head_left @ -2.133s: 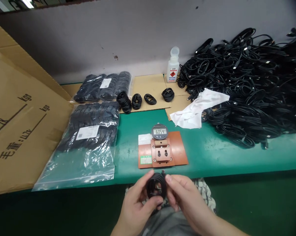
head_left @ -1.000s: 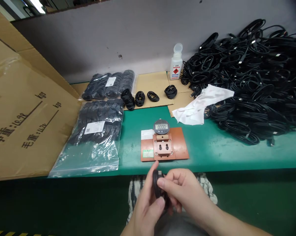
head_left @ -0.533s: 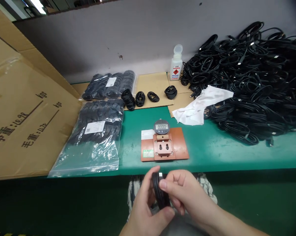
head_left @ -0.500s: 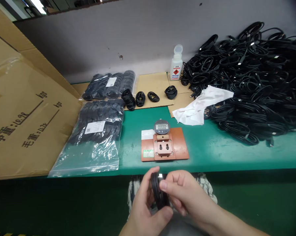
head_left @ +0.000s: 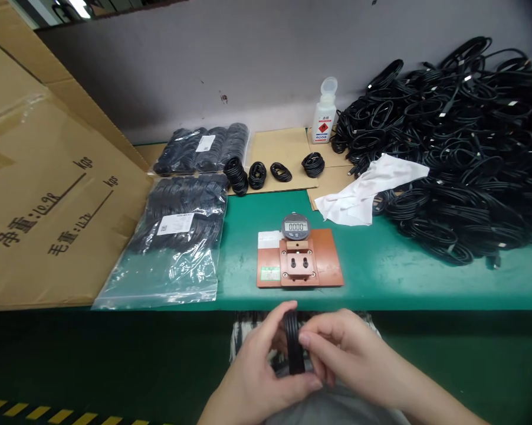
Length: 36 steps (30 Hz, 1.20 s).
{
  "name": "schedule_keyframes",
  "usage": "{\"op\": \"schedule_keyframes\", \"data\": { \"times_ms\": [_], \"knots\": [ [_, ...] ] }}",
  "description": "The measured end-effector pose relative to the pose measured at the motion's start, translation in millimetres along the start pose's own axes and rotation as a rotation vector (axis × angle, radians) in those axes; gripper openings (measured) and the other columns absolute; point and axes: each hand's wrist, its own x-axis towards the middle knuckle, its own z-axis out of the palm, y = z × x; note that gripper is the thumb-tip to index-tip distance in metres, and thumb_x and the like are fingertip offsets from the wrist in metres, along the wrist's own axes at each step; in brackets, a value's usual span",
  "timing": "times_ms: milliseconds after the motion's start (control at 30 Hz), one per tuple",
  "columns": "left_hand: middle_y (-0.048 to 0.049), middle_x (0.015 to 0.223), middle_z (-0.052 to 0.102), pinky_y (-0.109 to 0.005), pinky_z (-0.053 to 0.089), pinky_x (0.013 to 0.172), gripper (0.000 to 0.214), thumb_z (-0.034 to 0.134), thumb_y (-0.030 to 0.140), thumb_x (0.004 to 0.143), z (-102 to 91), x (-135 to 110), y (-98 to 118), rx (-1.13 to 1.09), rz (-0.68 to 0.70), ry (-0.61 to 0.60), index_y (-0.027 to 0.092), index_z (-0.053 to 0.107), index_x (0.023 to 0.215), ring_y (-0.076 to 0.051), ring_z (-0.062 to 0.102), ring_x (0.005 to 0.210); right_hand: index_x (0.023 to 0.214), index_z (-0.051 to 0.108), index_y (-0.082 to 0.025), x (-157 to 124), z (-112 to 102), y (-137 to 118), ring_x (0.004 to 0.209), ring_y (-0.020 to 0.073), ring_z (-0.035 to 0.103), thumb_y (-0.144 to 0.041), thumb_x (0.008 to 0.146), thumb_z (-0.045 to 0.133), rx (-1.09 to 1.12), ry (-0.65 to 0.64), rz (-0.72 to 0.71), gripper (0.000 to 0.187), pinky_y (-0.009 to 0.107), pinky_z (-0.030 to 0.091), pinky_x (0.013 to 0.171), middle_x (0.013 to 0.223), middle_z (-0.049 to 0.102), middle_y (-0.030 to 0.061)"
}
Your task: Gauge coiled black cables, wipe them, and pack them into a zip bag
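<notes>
In front of the table edge, my left hand (head_left: 270, 360) grips a coiled black cable (head_left: 294, 345) between thumb and fingers, the coil standing on edge. My right hand (head_left: 343, 351) pinches at the coil's right side; its fingertips touch it, and whatever lies between them is hidden. Beyond the hands, on the green table, sits a digital dial gauge (head_left: 296, 227) reading zero, mounted on an orange-brown base plate (head_left: 330, 260).
A large pile of black cables (head_left: 452, 147) fills the right, with a white cloth (head_left: 367, 192) and a bottle (head_left: 324, 121) beside it. Several small coils (head_left: 281, 172) lie on cardboard. Bagged coils (head_left: 177, 206) and a cardboard box (head_left: 66, 195) stand left.
The coil has turned so its edge faces me, and the light connector seen on it before is out of sight. Both hands have shifted slightly right; the view has moved a little.
</notes>
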Motion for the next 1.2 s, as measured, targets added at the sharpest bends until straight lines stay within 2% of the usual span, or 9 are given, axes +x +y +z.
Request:
{"op": "schedule_keyframes", "data": {
  "times_ms": [133, 267, 467, 600, 700, 800, 933, 1067, 1200],
  "knots": [
    [-0.0097, 0.138, 0.063, -0.040, 0.057, 0.097, 0.084, 0.084, 0.040, 0.076, 1.7, -1.3, 7.9, 0.152, -0.022, 0.052, 0.031, 0.044, 0.149, -0.030, 0.067, 0.113, 0.074, 0.065, -0.017, -0.7, 3.3, 7.5, 0.055, 0.0119, 0.056, -0.049, 0.091, 0.065, 0.124, 0.136, -0.008, 0.037, 0.022, 0.046, 0.055, 0.061, 0.063, 0.0004],
    [-0.0090, 0.128, 0.069, -0.042, 0.059, 0.094, 0.094, 0.085, 0.042, 0.073, 0.3, -0.9, 16.0, 0.248, -0.029, 0.096, 0.031, 0.039, 0.154, -0.030, 0.070, 0.107, 0.081, 0.070, -0.017, -0.6, 5.2, 13.3, 0.063, 0.0138, 0.060, -0.054, 0.083, 0.074, 0.200, 0.237, -0.065, 0.037, 0.023, 0.051, 0.061, 0.068, 0.067, 0.0021],
    [-0.0093, 0.127, 0.071, -0.039, 0.063, 0.087, 0.092, 0.092, 0.058, 0.056, -2.4, 4.6, 7.4, 0.246, 0.046, 0.175, 0.032, 0.061, 0.139, -0.034, 0.073, 0.106, 0.070, 0.071, -0.016, 1.7, 8.8, 14.8, 0.056, 0.0125, 0.062, -0.058, 0.073, 0.083, 0.345, 0.250, -0.005, 0.044, 0.022, 0.050, 0.057, 0.061, 0.068, 0.0020],
    [-0.0061, 0.127, 0.072, -0.035, 0.063, 0.087, 0.086, 0.083, 0.060, 0.070, -2.1, 9.4, 9.5, 0.231, 0.228, 0.198, 0.036, 0.052, 0.147, -0.030, 0.074, 0.105, 0.071, 0.071, -0.016, 6.6, 7.4, 9.2, 0.047, 0.0113, 0.059, -0.063, 0.065, 0.086, 0.449, 0.323, -0.007, 0.050, 0.021, 0.049, 0.051, 0.053, 0.066, 0.0007],
    [-0.0075, 0.137, 0.068, -0.038, 0.061, 0.094, 0.078, 0.073, 0.055, 0.084, -14.3, 19.4, 31.9, 0.337, 0.306, 0.292, 0.032, 0.044, 0.152, -0.030, 0.070, 0.115, 0.069, 0.072, -0.017, 8.8, -8.2, 2.1, 0.049, 0.0127, 0.061, -0.065, 0.073, 0.080, 0.382, 0.464, -0.123, 0.048, 0.022, 0.050, 0.051, 0.058, 0.068, 0.0025],
    [-0.0105, 0.137, 0.067, -0.043, 0.058, 0.099, 0.067, 0.065, 0.048, 0.091, -43.3, 50.2, 71.5, 0.604, 0.317, 0.488, 0.024, 0.045, 0.150, -0.030, 0.068, 0.119, 0.065, 0.071, -0.019, 12.1, -38.5, 3.2, 0.055, 0.0152, 0.062, -0.061, 0.081, 0.073, 0.185, 0.673, -0.244, 0.045, 0.024, 0.052, 0.057, 0.059, 0.067, 0.0029],
    [-0.0136, 0.121, 0.073, -0.042, 0.059, 0.092, 0.060, 0.064, 0.050, 0.088, -89.8, 126.1, 127.9, 1.131, 0.294, 0.717, 0.015, 0.057, 0.136, -0.030, 0.069, 0.109, 0.073, 0.075, -0.020, 20.5, -76.2, 18.3, 0.059, 0.0182, 0.064, -0.060, 0.080, 0.072, -0.003, 0.856, -0.287, 0.041, 0.025, 0.054, 0.059, 0.064, 0.069, 0.0038],
    [-0.0172, 0.141, 0.060, -0.054, 0.032, 0.118, 0.049, 0.070, 0.048, 0.082, -117.0, 203.2, 160.9, 1.332, 0.288, 0.762, 0.016, 0.069, 0.119, -0.037, 0.045, 0.139, 0.071, 0.073, -0.020, 25.0, -85.1, 25.3, 0.058, 0.0183, 0.065, -0.059, 0.083, 0.068, -0.031, 0.847, -0.292, 0.041, 0.024, 0.053, 0.058, 0.063, 0.068, 0.0028],
    [-0.0224, 0.146, 0.055, -0.063, 0.011, 0.122, 0.058, 0.069, 0.059, 0.080, -126.8, 253.3, 165.6, 1.458, 0.188, 0.697, 0.013, 0.072, 0.114, -0.043, 0.034, 0.145, 0.070, 0.073, -0.020, 23.6, -81.1, 20.9, 0.058, 0.0184, 0.064, -0.061, 0.084, 0.067, -0.017, 0.844, -0.313, 0.043, 0.025, 0.052, 0.058, 0.062, 0.067, 0.0023]
  ]
}}
